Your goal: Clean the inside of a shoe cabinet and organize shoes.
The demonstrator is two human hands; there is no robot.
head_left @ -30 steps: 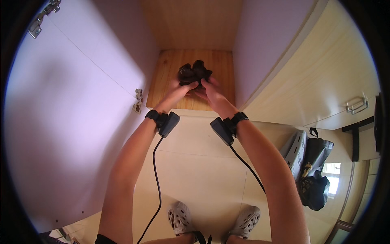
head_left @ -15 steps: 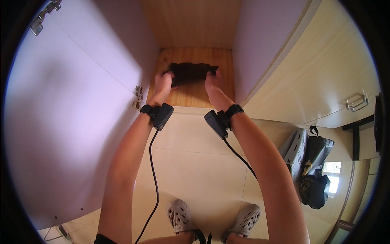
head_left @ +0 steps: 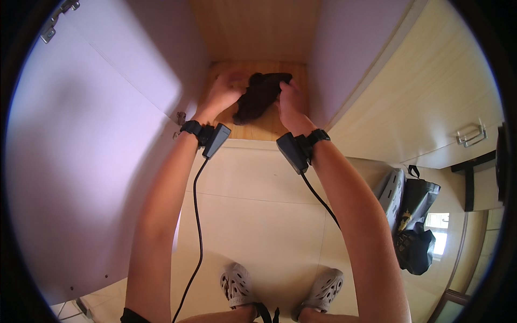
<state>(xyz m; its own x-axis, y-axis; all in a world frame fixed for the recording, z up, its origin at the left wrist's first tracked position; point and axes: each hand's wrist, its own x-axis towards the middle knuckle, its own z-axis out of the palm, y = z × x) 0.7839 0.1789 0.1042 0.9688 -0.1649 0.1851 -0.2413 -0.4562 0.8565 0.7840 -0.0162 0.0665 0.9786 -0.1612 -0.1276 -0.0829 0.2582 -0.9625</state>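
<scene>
A soft dark brown cloth (head_left: 263,97), bunched and slanting, is over the light wooden bottom (head_left: 223,125) of a cupboard. Its upper right end is in my right hand (head_left: 291,101), thumb on top and the other fingers mostly hidden behind it. My left hand (head_left: 226,92) is at the cloth's left side, with fingers apart and slightly blurred; whether its fingertips touch the fabric is hard to see. What kind of garment or cloth it is does not show.
A pale cupboard door (head_left: 97,161) stands open on the left, and a closed wooden door with a metal handle (head_left: 473,135) is at right. Black bags (head_left: 417,215) lean on the right. Grey clogs (head_left: 237,285) are on my feet. Cables hang from devices on both wrists.
The cloth has turned from lying level between both hands to a slant, its left end now lower. My left hand has come off that end and moved up; my right still grips.
</scene>
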